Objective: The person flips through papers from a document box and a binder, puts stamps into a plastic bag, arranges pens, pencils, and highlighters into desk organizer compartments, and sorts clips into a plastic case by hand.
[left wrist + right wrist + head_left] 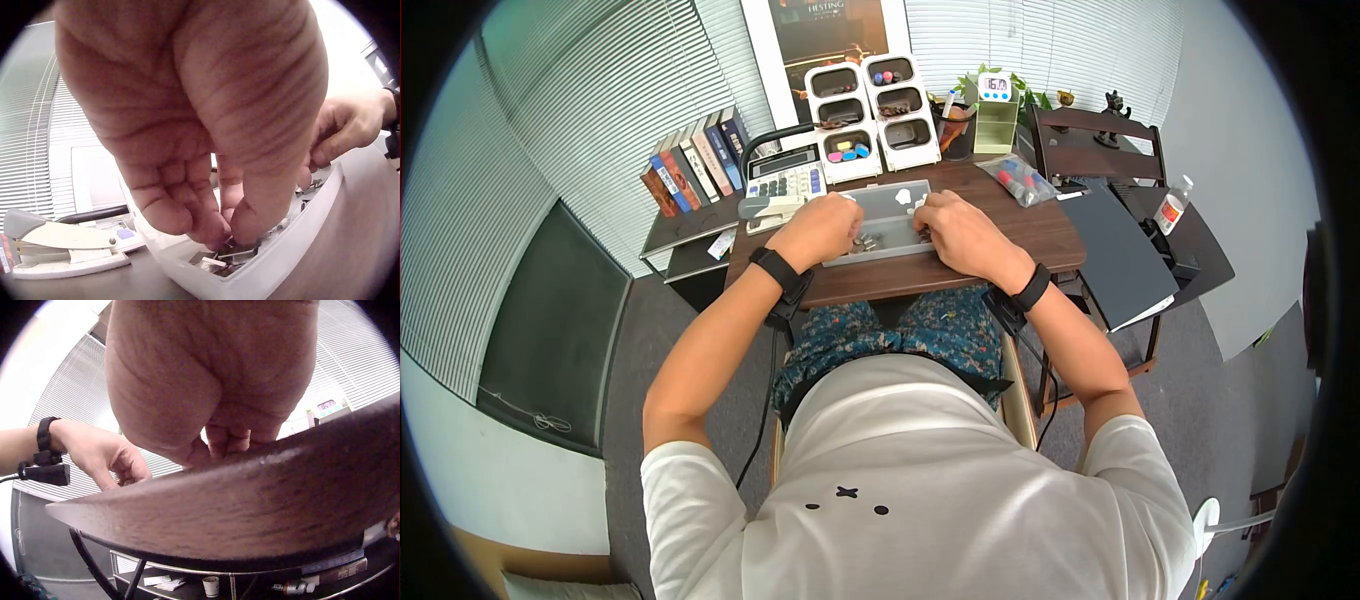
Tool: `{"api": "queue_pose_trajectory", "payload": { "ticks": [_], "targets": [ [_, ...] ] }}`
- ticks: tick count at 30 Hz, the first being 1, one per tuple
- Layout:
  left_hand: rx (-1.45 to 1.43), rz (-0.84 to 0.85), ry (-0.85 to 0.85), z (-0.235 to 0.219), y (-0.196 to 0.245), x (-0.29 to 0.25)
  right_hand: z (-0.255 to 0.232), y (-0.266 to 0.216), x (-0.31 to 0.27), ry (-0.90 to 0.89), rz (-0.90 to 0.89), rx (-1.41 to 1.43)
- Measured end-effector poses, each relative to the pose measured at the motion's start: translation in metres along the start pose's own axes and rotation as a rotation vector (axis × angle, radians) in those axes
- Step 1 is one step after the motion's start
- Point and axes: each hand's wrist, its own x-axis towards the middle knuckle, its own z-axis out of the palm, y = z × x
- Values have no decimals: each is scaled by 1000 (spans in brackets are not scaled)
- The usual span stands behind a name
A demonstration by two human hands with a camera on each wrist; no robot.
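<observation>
A translucent tray [878, 252] lies at the table's near edge, holding small metal pieces [866, 242]. My left hand [825, 228] reaches into its left end, fingers bent down. In the left wrist view, the thumb [259, 215] and fingertips come together over the metal pieces [240, 255]. At the tray's right end is my right hand [965, 235], its curled fingers lowered among more small pieces [923, 237]. The table edge hides those fingertips in the right wrist view. I cannot tell whether either hand pinches a piece.
A stapler [69, 247] and a calculator [785, 185] are left of the tray. Behind it stand white bins [860, 165] with small items. A clear bag [1020, 180] of red and grey pieces lies at the right, near a pen holder [955, 135] and timer [995, 87].
</observation>
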Motion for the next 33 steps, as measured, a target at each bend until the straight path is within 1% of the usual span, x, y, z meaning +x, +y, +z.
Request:
{"api": "queue_pose_trajectory", "payload": {
  "ticks": [4, 6, 7, 9, 10, 12, 13, 15, 16, 18, 22, 24, 28, 30, 33],
  "targets": [
    [14, 1, 2, -1, 0, 4, 0, 1, 0, -6, -4, 5],
    [-71, 69, 186, -1, 5, 10, 0, 0, 0, -5, -12, 6],
    [-73, 67, 185, -4, 12, 12, 0, 0, 0, -7, -13, 7],
    [-392, 31, 260, -11, 25, 16, 0, 1, 1, -12, -16, 8],
    [-393, 31, 260, -12, 25, 16, 0, 1, 1, -13, -15, 8],
    [-189, 31, 117, -13, 26, 15, 0, 2, 2, 30, -11, 22],
    [-188, 31, 116, -12, 27, 13, 0, 1, 1, 30, -11, 22],
    [-43, 49, -23, -7, 30, 5, -2, -4, 1, 26, 11, 28],
    [-41, 47, -22, -5, 27, 6, -1, -4, 2, 28, 9, 29],
    [-45, 36, 9, 3, 23, 9, -1, -3, 0, -28, -10, -36],
    [-58, 39, 40, 9, 17, 11, -3, -5, 0, -43, 7, -35],
    [-46, 54, 67, 13, 13, 11, -2, -9, 0, 34, 34, -25],
    [19, 46, 77, 1, 21, 1, -7, -12, 0, -22, 46, -15],
    [108, -16, 79, -2, 23, -5, -5, -8, -1, -49, 40, -29],
    [99, -18, 68, 2, 20, -3, -2, -5, 0, -24, 41, -34]
  ]
}}
